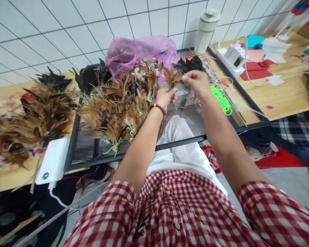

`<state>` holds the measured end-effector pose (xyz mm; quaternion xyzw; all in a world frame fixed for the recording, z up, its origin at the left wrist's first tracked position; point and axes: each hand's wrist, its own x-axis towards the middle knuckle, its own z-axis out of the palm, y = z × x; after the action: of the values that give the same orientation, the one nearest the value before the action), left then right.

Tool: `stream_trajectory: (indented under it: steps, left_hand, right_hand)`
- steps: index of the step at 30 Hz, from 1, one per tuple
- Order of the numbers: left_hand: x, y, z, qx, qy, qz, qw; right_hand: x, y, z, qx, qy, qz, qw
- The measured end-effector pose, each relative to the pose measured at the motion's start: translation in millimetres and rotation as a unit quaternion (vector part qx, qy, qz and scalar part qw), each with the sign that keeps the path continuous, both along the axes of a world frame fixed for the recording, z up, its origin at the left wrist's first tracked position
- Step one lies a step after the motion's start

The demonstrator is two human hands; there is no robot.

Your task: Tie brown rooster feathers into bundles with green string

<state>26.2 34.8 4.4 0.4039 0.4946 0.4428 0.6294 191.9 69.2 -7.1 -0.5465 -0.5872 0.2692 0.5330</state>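
Note:
My left hand [167, 96], with a red bead bracelet at the wrist, is closed on the lower end of a small bunch of brown feathers [171, 76]. The feathers fan upward above its fingers. Close to the bunch's right side, my right hand [195, 82] has thumb and fingers pinched together; what it grips, if anything, is too small to make out. Left of my hands lies a big pile of brown feathers [118, 99], several tied with bright green string. A tangle of green string [220, 99] rests to the right, partly behind my right forearm.
A black-framed glass tray [180, 141] lies under the pile. Behind it are a pink plastic bag [141, 48] and a white bottle [207, 29]. A white power bank [53, 161] sits left, more feathers [46, 109] beyond. At right are chargers [234, 56] and red paper [257, 70].

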Motion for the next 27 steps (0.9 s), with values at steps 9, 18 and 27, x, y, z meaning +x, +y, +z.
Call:
stream_trajectory:
  steps: [9, 18, 27]
  left_hand:
    - [-5, 10, -5.4, 0.011, 0.011, 0.097, 0.995]
    - [-5, 10, -2.4, 0.009, 0.011, 0.084, 0.996]
    - [-5, 3, 4.2, -0.018, -0.022, 0.038, 0.999]
  right_hand:
    - [19, -23, 19.7, -0.179, -0.325, -0.174, 0.912]
    - [12, -20, 16.0, -0.173, -0.237, -0.096, 0.951]
    - [12, 9, -11.0, -0.06, 0.021, 0.009, 0.998]
